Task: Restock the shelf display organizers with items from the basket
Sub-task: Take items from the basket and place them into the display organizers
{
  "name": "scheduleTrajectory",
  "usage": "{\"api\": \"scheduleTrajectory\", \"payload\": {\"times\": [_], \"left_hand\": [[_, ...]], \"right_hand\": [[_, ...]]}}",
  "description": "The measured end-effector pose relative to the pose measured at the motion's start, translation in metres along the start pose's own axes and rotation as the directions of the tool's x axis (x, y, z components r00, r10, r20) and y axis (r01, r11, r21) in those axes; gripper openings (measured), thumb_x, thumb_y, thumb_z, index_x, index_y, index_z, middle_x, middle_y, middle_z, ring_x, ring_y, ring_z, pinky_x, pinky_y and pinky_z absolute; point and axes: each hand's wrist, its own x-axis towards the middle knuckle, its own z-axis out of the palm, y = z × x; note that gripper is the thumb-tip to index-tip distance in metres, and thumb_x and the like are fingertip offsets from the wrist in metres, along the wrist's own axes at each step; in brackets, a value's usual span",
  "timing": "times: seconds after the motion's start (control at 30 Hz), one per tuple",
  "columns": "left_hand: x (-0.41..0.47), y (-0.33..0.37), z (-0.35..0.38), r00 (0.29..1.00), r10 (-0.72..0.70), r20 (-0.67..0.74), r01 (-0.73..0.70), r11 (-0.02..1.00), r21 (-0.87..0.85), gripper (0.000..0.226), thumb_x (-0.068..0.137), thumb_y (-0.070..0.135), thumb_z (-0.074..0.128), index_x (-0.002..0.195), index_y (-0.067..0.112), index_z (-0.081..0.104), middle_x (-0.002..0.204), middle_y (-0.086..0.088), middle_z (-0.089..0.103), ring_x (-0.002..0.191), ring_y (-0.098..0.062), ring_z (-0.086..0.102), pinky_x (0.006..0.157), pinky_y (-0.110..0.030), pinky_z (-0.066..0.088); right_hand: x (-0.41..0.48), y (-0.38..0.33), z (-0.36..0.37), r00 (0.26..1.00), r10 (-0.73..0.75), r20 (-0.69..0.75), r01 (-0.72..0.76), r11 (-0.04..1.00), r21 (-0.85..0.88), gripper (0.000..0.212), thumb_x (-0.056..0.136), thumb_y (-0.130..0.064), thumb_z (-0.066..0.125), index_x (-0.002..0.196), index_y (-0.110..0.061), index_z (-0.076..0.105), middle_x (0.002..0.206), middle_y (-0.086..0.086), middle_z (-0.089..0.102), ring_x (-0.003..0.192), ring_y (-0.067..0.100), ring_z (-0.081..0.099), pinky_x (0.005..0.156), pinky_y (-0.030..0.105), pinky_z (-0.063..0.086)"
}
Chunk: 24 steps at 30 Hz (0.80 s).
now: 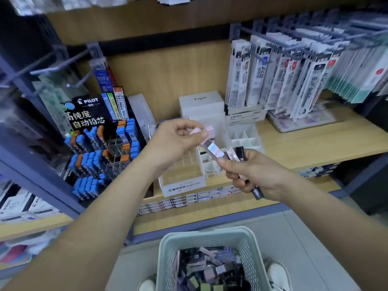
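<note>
Directly above the MONO organizer (182, 185), my left grip (174, 141) pinches the capped top of a pink lead case (212, 147) between thumb and fingertips. My right grip (252, 175), just right of the organizer's front, is clamped round a small bundle of cases (238, 154), pink and black. Their lower ends poke out beneath my fist. The pink case's lower end reaches to my right thumb, so both grips appear to share it.

I judge these cases to be light, stiff, hard plastic with smooth, slightly slippery faces. They need a pinch rather than a squeeze. The cap is the weak point: pulled hard, it might slide open and spill the brittle leads inside. The flat sides just below the cap look like the safer hold. From there I could lower the case end-first into one of the organizer's narrow cells, most of which look unfilled.

Below the organizer and nearer to me, the basket (201, 236) holds many more cases in a loose heap. Left of the organizer stands a Pilot lead rack (100, 148).
</note>
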Motion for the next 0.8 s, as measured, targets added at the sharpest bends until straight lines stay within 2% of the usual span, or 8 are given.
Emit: {"api": "scheduleTrajectory", "payload": {"times": [0.1, 0.17, 0.23, 0.37, 0.47, 0.57, 0.63, 0.8], "left_hand": [[0.016, 0.002, -0.002, 0.997, -0.074, 0.017, 0.074, 0.995, -0.061, 0.019, 0.077, 0.015, 0.077, 0.095, 0.016, 0.068, 0.073, -0.005, 0.072, 0.067, -0.014, 0.058, 0.05, -0.016, 0.039], [0.027, 0.0, 0.001, 0.998, -0.057, 0.003, 0.057, 0.998, 0.039, 0.016, 0.079, 0.013, 0.076, 0.093, 0.016, 0.069, 0.073, -0.002, 0.069, 0.06, -0.004, 0.058, 0.053, -0.014, 0.041], [0.039, -0.001, 0.004, 1.0, 0.001, -0.02, 0.002, 0.989, 0.145, 0.009, 0.081, 0.013, 0.075, 0.088, 0.015, 0.071, 0.076, 0.0, 0.068, 0.061, -0.002, 0.057, 0.058, -0.015, 0.043], [0.074, -0.005, 0.008, 0.973, 0.146, -0.179, -0.081, 0.942, 0.327, 0.011, 0.078, 0.014, 0.077, 0.081, 0.023, 0.071, 0.074, 0.008, 0.068, 0.068, -0.005, 0.061, 0.068, -0.02, 0.05], [0.092, -0.011, 0.02, 0.955, 0.23, -0.186, -0.103, 0.847, 0.521, 0.009, 0.078, 0.019, 0.078, 0.086, 0.019, 0.073, 0.074, 0.009, 0.066, 0.067, -0.002, 0.058, 0.06, -0.009, 0.042], [0.101, -0.022, 0.029, 0.954, 0.268, -0.137, -0.12, 0.756, 0.643, 0.014, 0.081, 0.021, 0.074, 0.094, 0.016, 0.074, 0.084, 0.005, 0.069, 0.076, -0.007, 0.06, 0.065, -0.013, 0.038], [0.102, -0.029, 0.031, 0.955, 0.272, -0.123, -0.125, 0.739, 0.662, 0.015, 0.081, 0.022, 0.074, 0.095, 0.016, 0.073, 0.088, 0.004, 0.07, 0.078, -0.007, 0.059, 0.07, -0.016, 0.04], [0.101, -0.04, 0.037, 0.954, 0.287, -0.09, -0.143, 0.695, 0.704, 0.016, 0.084, 0.026, 0.07, 0.099, 0.02, 0.071, 0.094, 0.005, 0.071, 0.073, -0.01, 0.055, 0.068, -0.022, 0.042]], "right_hand": [[0.011, 0.0, -0.008, 0.995, -0.058, -0.085, 0.051, 0.995, -0.084, 0.016, 0.086, -0.028, 0.071, 0.086, -0.016, 0.061, 0.06, 0.001, 0.045, 0.045, 0.011, 0.039, 0.043, 0.02, 0.023], [0.021, 0.003, -0.01, 0.993, -0.075, -0.093, 0.061, 0.987, -0.146, 0.016, 0.087, -0.029, 0.071, 0.084, -0.016, 0.062, 0.061, 0.003, 0.05, 0.046, 0.012, 0.041, 0.046, 0.023, 0.027], [0.031, 0.005, -0.011, 0.991, -0.061, -0.117, 0.04, 0.984, -0.174, 0.014, 0.089, -0.029, 0.069, 0.089, -0.016, 0.066, 0.065, 0.005, 0.059, 0.047, 0.013, 0.042, 0.049, 0.025, 0.031], [0.047, 0.006, -0.026, 0.958, -0.019, -0.285, 0.01, 0.999, -0.033, 0.019, 0.093, -0.03, 0.064, 0.092, -0.011, 0.063, 0.063, 0.005, 0.056, 0.041, 0.01, 0.042, 0.039, 0.019, 0.026], [0.054, 0.004, -0.039, 0.933, 0.031, -0.359, 0.011, 0.993, 0.114, 0.019, 0.093, -0.03, 0.065, 0.094, -0.011, 0.061, 0.057, 0.003, 0.048, 0.04, 0.01, 0.04, 0.035, 0.018, 0.024], [0.056, 0.004, -0.046, 0.936, 0.051, -0.35, 0.007, 0.987, 0.163, 0.023, 0.09, -0.033, 0.066, 0.095, -0.011, 0.061, 0.06, 0.002, 0.049, 0.041, 0.01, 0.042, 0.034, 0.017, 0.026], [0.056, 0.004, -0.048, 0.938, 0.053, -0.342, 0.005, 0.986, 0.166, 0.025, 0.09, -0.033, 0.067, 0.093, -0.01, 0.059, 0.058, 0.001, 0.049, 0.041, 0.01, 0.042, 0.034, 0.017, 0.026], [0.055, 0.004, -0.045, 0.947, 0.048, -0.319, 0.001, 0.988, 0.154, 0.027, 0.091, -0.036, 0.065, 0.083, -0.011, 0.057, 0.055, -0.001, 0.049, 0.042, 0.01, 0.042, 0.035, 0.016, 0.025]]}}
